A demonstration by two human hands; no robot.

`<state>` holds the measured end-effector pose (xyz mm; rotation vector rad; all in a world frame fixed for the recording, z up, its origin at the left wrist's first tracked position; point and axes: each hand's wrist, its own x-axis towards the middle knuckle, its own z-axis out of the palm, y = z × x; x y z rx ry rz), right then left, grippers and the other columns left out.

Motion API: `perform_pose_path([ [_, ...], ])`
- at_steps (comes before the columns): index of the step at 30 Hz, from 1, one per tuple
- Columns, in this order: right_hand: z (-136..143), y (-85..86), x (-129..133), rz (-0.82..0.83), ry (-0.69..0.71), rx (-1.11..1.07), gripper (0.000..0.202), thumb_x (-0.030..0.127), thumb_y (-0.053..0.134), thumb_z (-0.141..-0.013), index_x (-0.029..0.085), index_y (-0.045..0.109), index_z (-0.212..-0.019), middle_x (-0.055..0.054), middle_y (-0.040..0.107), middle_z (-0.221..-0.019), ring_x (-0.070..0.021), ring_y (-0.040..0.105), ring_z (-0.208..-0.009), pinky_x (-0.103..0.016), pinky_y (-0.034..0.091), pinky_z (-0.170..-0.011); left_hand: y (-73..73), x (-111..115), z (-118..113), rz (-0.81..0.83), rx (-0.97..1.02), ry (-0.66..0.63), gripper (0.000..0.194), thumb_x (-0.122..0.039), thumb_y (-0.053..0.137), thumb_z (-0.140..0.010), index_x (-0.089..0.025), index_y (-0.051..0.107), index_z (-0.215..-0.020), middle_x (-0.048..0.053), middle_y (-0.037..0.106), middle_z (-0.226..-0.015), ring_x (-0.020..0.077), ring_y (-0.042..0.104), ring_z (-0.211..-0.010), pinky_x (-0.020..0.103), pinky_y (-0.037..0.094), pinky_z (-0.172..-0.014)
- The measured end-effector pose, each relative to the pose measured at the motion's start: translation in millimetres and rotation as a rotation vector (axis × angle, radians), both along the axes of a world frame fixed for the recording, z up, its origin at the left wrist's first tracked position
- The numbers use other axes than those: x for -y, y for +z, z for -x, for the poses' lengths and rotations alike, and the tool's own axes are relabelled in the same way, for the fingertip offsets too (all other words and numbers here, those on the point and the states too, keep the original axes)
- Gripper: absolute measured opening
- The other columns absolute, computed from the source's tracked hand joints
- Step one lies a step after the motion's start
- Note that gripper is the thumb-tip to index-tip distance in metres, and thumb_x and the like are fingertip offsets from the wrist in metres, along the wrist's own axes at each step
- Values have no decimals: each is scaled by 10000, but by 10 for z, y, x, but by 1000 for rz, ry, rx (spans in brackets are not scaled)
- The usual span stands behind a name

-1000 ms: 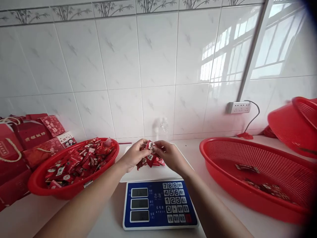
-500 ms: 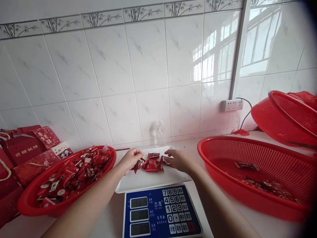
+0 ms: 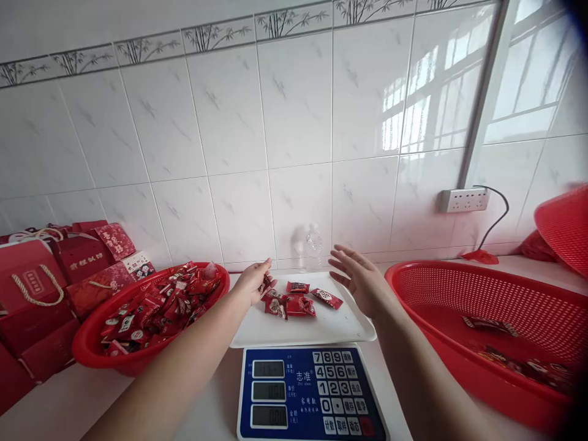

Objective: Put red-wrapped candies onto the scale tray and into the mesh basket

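Observation:
My left hand (image 3: 255,283) is closed on a small red candy packet (image 3: 264,285), held over the left part of a white tray (image 3: 294,332). My fingers partly cover that packet. On the tray lie several red wrapped candies (image 3: 301,305), some of them overlapping, with one candy (image 3: 326,298) apart on their right. My right hand (image 3: 361,282) hovers above the tray's right edge with its fingers spread and nothing in them. In front of the tray sits the blue scale panel (image 3: 307,392) with its displays and number keys.
A red basket (image 3: 82,352) heaped with wrapped candies stands at the left, beside red gift boxes (image 3: 34,275). To the right is a larger red basket (image 3: 413,318) with a few packets inside. A clear bottle (image 3: 313,245) stands by the tiled wall, below a power strip (image 3: 465,200).
My right hand has let go of the candy at the right and lifted up and away, fingers spread. My left hand has risen slightly with a packet. The view has swung left.

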<state>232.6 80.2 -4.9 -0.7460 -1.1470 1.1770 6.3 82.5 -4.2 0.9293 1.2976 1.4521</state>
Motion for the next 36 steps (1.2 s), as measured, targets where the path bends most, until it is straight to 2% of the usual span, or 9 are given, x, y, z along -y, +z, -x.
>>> perform_pose_path([
  [3, 77, 6, 97, -65, -21, 301, 318, 358, 548, -823, 201, 567, -1099, -120, 592, -1197, -231, 559, -1102, -390, 493, -869, -22, 5, -84, -24, -103, 16, 263, -371, 606, -794, -187, 446, -694, -58, 439, -586, 45, 468, -476, 207, 481, -573],
  [6, 130, -12, 174, -169, -6, 725, 315, 314, 531, -825, 182, 581, -1107, -109, 646, -1084, -214, 591, -1007, -383, 467, -866, -14, 72, -93, -37, -265, -51, 192, -329, 634, -758, -188, 508, -720, -49, 471, -611, 53, 459, -479, 179, 419, -494],
  [10, 140, -74, 179, -272, 46, 1093, 290, 319, 509, -830, 202, 622, -1070, -94, 658, -1070, -225, 589, -967, -370, 454, -828, 57, 269, 37, 40, -502, -318, 181, -258, 734, -606, -180, 652, -748, -14, 569, -651, 85, 469, -482, 188, 323, -411],
  [14, 130, -117, 138, -268, -18, 1315, 339, 329, 480, -844, 171, 619, -1110, -132, 633, -1114, -273, 543, -1052, -389, 428, -841, 99, 465, 165, 50, -852, -567, 318, -272, 734, -563, -223, 710, -877, 26, 619, -805, 170, 558, -651, 225, 377, -484],
  [18, 148, -144, 111, -236, 2, 1366, 307, 230, 482, -821, 174, 643, -1076, -126, 646, -1101, -270, 575, -1003, -370, 433, -801, 62, 582, 184, -27, -1228, -582, 337, -321, 666, -634, -256, 676, -965, 40, 548, -965, 224, 550, -876, 266, 425, -681],
  [25, 152, -133, 119, -256, 40, 1287, 310, 252, 459, -825, 240, 644, -1073, -58, 694, -1009, -214, 621, -899, -290, 445, -696, 35, 686, 224, -23, -1264, -596, 311, -381, 652, -661, -242, 616, -937, 34, 566, -1065, 221, 538, -928, 286, 397, -801],
  [30, 144, -101, 142, -284, -5, 1249, 362, 288, 457, -835, 211, 607, -1155, -93, 666, -1097, -248, 593, -994, -333, 434, -782, 23, 694, 310, 57, -1259, -530, 485, -448, 724, -568, -239, 657, -1001, 47, 638, -1015, 240, 584, -879, 275, 418, -724],
  [34, 156, -98, 140, -311, -7, 1244, 365, 275, 461, -829, 208, 605, -1159, -95, 662, -1109, -255, 591, -1005, -347, 435, -802, 81, 624, 322, 56, -1217, -534, 468, -504, 714, -574, -220, 670, -944, 38, 670, -886, 212, 612, -753, 252, 432, -611],
  [36, 154, -100, 138, -303, -23, 1238, 384, 294, 462, -832, 193, 593, -1179, -110, 649, -1134, -267, 582, -1025, -363, 435, -818, 117, 533, 278, 34, -1162, -460, 455, -528, 669, -621, -209, 658, -946, 31, 669, -803, 190, 598, -637, 242, 412, -504],
])
